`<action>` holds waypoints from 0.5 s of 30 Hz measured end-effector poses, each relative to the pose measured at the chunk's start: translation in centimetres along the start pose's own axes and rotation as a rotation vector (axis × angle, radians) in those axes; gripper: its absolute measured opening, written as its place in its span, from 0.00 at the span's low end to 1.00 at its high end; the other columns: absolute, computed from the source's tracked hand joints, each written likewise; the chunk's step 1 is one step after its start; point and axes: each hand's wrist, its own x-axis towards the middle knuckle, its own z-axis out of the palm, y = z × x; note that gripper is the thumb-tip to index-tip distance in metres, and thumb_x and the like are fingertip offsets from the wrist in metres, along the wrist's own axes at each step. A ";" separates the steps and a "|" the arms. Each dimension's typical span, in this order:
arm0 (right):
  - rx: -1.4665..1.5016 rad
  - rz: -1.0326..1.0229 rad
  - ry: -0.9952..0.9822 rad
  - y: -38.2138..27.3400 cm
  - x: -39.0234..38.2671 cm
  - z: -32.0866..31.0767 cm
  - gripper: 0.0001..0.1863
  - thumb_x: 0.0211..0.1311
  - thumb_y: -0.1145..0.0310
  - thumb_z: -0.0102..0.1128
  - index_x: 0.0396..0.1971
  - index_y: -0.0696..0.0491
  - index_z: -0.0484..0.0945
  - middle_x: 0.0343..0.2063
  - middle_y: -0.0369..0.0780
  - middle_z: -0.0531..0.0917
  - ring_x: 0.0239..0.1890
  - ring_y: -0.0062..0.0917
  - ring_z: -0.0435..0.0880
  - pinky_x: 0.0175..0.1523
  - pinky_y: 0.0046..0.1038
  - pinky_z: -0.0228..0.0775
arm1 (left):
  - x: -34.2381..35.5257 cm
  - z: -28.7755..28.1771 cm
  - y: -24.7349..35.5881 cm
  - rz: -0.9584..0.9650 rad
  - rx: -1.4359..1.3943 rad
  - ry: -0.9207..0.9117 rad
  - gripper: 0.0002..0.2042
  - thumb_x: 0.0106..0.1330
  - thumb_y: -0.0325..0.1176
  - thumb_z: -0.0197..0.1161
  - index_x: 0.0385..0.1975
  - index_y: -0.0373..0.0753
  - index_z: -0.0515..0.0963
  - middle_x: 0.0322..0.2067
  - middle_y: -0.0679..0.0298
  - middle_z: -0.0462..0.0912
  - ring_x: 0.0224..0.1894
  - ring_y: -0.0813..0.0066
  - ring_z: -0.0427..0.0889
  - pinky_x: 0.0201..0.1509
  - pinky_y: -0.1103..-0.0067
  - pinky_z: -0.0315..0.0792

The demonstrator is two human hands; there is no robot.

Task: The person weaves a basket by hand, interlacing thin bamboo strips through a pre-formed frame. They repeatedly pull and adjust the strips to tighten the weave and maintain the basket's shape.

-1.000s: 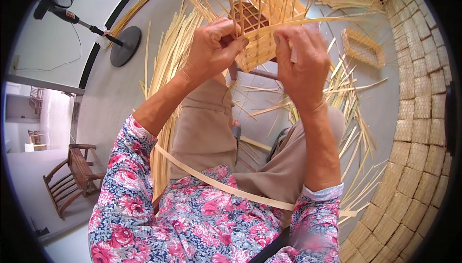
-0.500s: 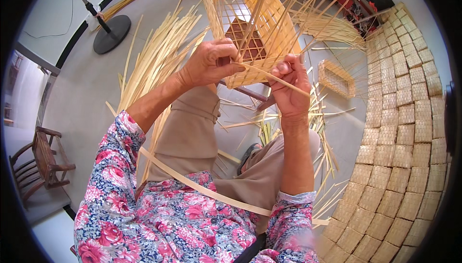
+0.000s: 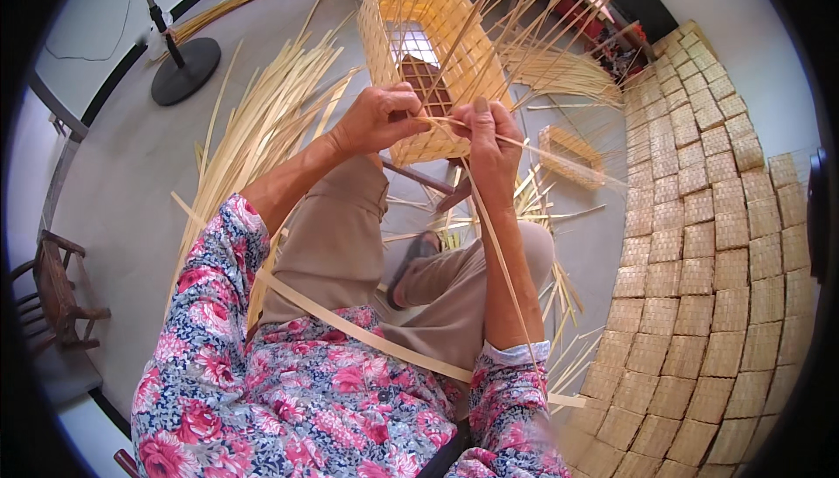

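A rectangular basket of woven pale-yellow strips (image 3: 476, 37), open in its lattice bottom, stands at the top centre with tall upright stakes. At its near end my left hand (image 3: 378, 116) pinches a thin pale strip. Just right of it my right hand (image 3: 490, 133) is closed on the same thin strip (image 3: 525, 145), which runs out past the fingers. Another narrow strip dangles from there along my right forearm. A wide flat strip (image 3: 367, 325) lies across my lap. Part of a wooden frame (image 3: 411, 179) shows beneath the basket.
Loose strips (image 3: 245, 128) are heaped at left. A small woven tray (image 3: 570, 162) and stacked woven blocks (image 3: 712, 321) lie at right. A black stand base (image 3: 186, 70) and wooden chair (image 3: 59, 290) are at left. More strips (image 3: 568, 67) lie behind the basket.
The view has shifted and shows more beyond the basket. My right hand has turned and moved closer to my left, and a strip now hangs down along my right forearm.
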 end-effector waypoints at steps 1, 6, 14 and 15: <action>-0.004 0.088 0.090 -0.9 -0.1 -0.3 0.12 0.76 0.66 0.52 0.41 0.60 0.78 0.33 0.34 0.81 0.35 0.15 0.78 0.41 0.18 0.70 | 0.3 0.2 0.6 -0.097 -0.023 -0.028 0.08 0.58 0.32 0.73 0.27 0.37 0.80 0.25 0.59 0.77 0.29 0.61 0.79 0.32 0.71 0.72; -0.016 0.187 0.021 0.8 0.8 -0.1 0.18 0.71 0.69 0.54 0.57 0.59 0.74 0.44 0.39 0.80 0.46 0.19 0.78 0.49 0.22 0.72 | -1.8 -0.3 -0.9 -0.089 0.077 -0.040 0.09 0.59 0.32 0.74 0.26 0.37 0.79 0.23 0.59 0.74 0.27 0.61 0.77 0.30 0.71 0.71; -0.116 -0.094 0.261 0.8 -0.2 -2.0 0.11 0.70 0.71 0.51 0.27 0.58 0.77 0.27 0.34 0.79 0.29 0.18 0.75 0.37 0.24 0.68 | -0.5 -0.2 1.0 -0.123 -0.055 -0.001 0.07 0.62 0.31 0.71 0.27 0.36 0.83 0.24 0.61 0.76 0.27 0.68 0.75 0.31 0.74 0.71; 0.054 -0.007 0.268 0.2 -0.2 -2.1 0.11 0.71 0.68 0.50 0.30 0.56 0.77 0.27 0.33 0.78 0.29 0.18 0.74 0.37 0.23 0.68 | -0.9 -0.1 0.3 -0.106 -0.003 0.011 0.07 0.63 0.29 0.70 0.26 0.35 0.80 0.24 0.62 0.75 0.27 0.71 0.74 0.31 0.76 0.69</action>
